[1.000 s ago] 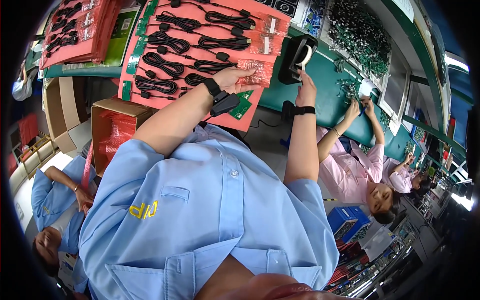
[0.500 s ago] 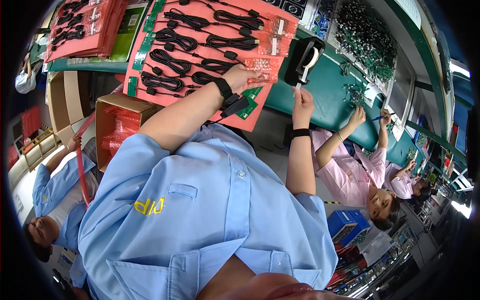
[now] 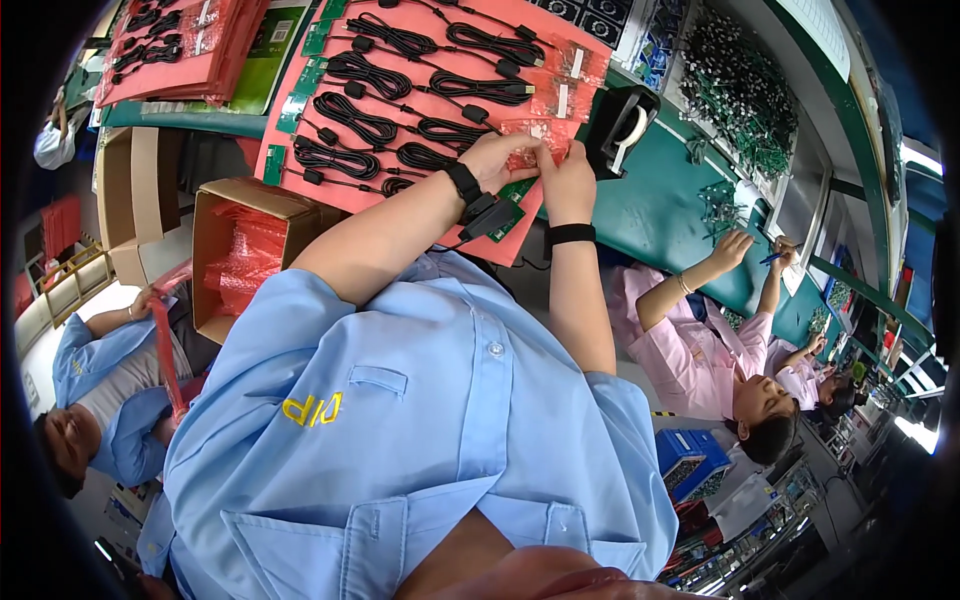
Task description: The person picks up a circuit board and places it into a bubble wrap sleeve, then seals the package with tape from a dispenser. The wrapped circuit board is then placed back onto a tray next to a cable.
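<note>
My left hand point(image 3: 490, 162), with a black wristband, grips the near edge of a red bubble-wrap bag point(image 3: 520, 128), fingers closed on it. Beside it my right hand point(image 3: 569, 182) is pinched at the bag's right edge, fingertips nearly touching the left ones. A bit of white tape shows by those fingertips, mostly hidden. Coiled black cables point(image 3: 352, 120) lie in rows on a pink sheet point(image 3: 415, 212), running between green circuit boards point(image 3: 275, 165) and other red bubble bags point(image 3: 562, 97). The black tape dispenser point(image 3: 606, 140) stands right of my right hand.
An open carton point(image 3: 205, 240) of red bubble bags stands at the near left. Stacked pink sheets with cables point(image 3: 165, 60) lie far left. Heaped green boards with wires point(image 3: 740, 100) fill a tray at the right. A co-worker in pink point(image 3: 690, 320) sits right; another in blue point(image 3: 110, 400), left.
My right hand has left the tape dispenser, where it was pulling white tape, and moved left to the bubble bag beside my left hand. The left hand has kept its hold.
</note>
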A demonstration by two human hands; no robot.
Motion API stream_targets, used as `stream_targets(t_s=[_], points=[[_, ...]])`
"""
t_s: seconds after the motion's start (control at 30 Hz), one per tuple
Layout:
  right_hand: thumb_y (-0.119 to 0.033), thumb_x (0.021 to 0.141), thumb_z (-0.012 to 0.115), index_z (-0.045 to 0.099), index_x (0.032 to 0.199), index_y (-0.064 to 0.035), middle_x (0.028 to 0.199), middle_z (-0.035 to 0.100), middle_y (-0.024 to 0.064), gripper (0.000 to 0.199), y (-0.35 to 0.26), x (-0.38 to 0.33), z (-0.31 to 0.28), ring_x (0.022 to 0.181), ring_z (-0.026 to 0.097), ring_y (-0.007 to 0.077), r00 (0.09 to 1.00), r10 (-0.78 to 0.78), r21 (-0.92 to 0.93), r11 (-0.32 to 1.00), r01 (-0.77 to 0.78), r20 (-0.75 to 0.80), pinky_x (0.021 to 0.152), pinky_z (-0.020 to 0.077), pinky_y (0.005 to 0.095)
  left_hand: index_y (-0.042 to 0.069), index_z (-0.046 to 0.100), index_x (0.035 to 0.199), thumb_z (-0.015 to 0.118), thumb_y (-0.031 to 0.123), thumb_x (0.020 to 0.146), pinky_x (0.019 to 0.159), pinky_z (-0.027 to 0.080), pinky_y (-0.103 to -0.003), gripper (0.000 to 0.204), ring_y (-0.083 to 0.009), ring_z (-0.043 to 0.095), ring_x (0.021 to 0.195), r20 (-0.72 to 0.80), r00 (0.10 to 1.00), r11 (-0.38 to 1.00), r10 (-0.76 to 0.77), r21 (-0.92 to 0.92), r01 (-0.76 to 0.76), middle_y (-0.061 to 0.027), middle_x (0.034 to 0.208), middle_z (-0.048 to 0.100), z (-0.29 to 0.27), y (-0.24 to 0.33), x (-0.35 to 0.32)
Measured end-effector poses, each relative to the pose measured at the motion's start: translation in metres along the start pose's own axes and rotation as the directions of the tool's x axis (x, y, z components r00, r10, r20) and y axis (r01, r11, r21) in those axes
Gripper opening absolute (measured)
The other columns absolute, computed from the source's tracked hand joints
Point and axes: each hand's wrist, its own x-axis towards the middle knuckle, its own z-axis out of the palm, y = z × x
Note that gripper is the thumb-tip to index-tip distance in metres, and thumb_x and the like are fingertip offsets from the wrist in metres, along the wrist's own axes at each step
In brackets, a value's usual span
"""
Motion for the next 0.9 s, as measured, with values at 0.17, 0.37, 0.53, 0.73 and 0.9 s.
stream_targets(t_s=[0.17, 0.37, 0.53, 0.73, 0.9], points=[[-0.016, 0.075, 0.072, 0.057, 0.100, 0.0009, 0.081, 0.066, 0.0143, 0.034, 0.018, -0.011, 0.017, 0.072, 0.064, 0.0186, 0.962, -0.233, 0.338, 0.902, 0.267, -0.140, 0.063, 0.0488, 0.0301, 0.009, 0.061, 0.098, 0.058, 0.031, 0.089, 0.075, 0.052, -0.032, 0.023, -0.0152, 0.060, 0.079, -0.189, 0.974, 0.992, -0.127, -0.044, 0.121, -0.0047, 0.093, 0.062, 0.012, 0.001, 0.005], [-0.010, 0.069, 0.077, 0.060, 0.094, 0.0000, 0.080, 0.065, 0.0078, 0.031, 0.048, -0.014, 0.007, 0.069, 0.061, 0.0138, 0.956, -0.293, 0.565, 0.791, 0.236, 0.010, 0.064, 0.0483, 0.0277, 0.014, 0.063, 0.089, 0.051, 0.046, 0.089, 0.049, 0.047, -0.028, 0.034, -0.0163, 0.057, 0.056, -0.047, 0.988, 0.983, -0.149, 0.106, 0.153, -0.0032, 0.068, 0.060, 0.000, -0.024, 0.026], [-0.007, 0.078, 0.071, 0.061, 0.097, 0.0040, 0.089, 0.065, 0.0072, 0.024, 0.071, -0.030, -0.037, 0.076, 0.059, 0.0132, 0.953, -0.303, 0.451, 0.848, 0.278, -0.017, 0.071, 0.0479, 0.0248, 0.012, 0.069, 0.079, 0.056, 0.046, 0.081, 0.046, 0.043, -0.032, 0.037, -0.0132, 0.057, 0.056, -0.168, 0.966, 0.976, 0.198, -0.057, -0.211, -0.0034, 0.064, 0.060, 0.049, -0.075, 0.063], [-0.017, 0.082, 0.068, 0.056, 0.108, 0.0033, 0.095, 0.063, 0.0070, 0.035, 0.095, -0.017, -0.029, 0.077, 0.059, 0.0174, 0.966, -0.111, 0.733, 0.673, -0.098, 0.231, 0.068, 0.0468, 0.0270, 0.006, 0.062, 0.101, 0.058, 0.039, 0.084, 0.059, 0.047, -0.030, 0.038, -0.0125, 0.057, 0.074, -0.219, 0.964, 0.931, 0.150, 0.359, -0.063, -0.0041, 0.086, 0.063, 0.062, -0.015, -0.087], [-0.022, 0.081, 0.070, 0.039, 0.127, 0.0013, 0.097, 0.059, 0.0103, 0.060, 0.066, -0.039, -0.028, 0.084, 0.057, 0.0210, 0.999, -0.047, 0.491, 0.870, 0.034, 0.014, 0.068, 0.0472, 0.0284, 0.003, 0.057, 0.103, 0.055, 0.016, 0.089, 0.074, 0.050, -0.026, 0.019, -0.0119, 0.060, 0.087, -0.220, 0.614, 0.648, 0.758, 0.138, -0.749, -0.0045, 0.095, 0.061, -0.033, 0.002, -0.199]])
